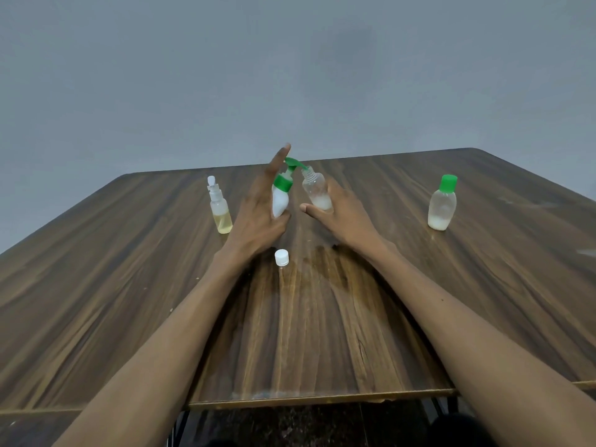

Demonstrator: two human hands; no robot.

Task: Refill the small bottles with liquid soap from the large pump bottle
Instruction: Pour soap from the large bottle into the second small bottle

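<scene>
My left hand (263,208) grips the white pump bottle (280,201) with a green collar, and its forefinger is raised beside the green pump head (294,162). The green spout points right, into the open neck of a small clear bottle (316,188). My right hand (338,211) holds that small bottle tilted toward the spout; a little white soap lies in its base. Its white cap (281,257) lies on the wooden table (322,317) just in front of my hands.
A small spray bottle (220,206) with yellowish liquid stands left of my left hand. At the right stands a small green-capped bottle (442,203) with some white soap at its bottom. A wet patch (322,266) darkens the table behind the cap.
</scene>
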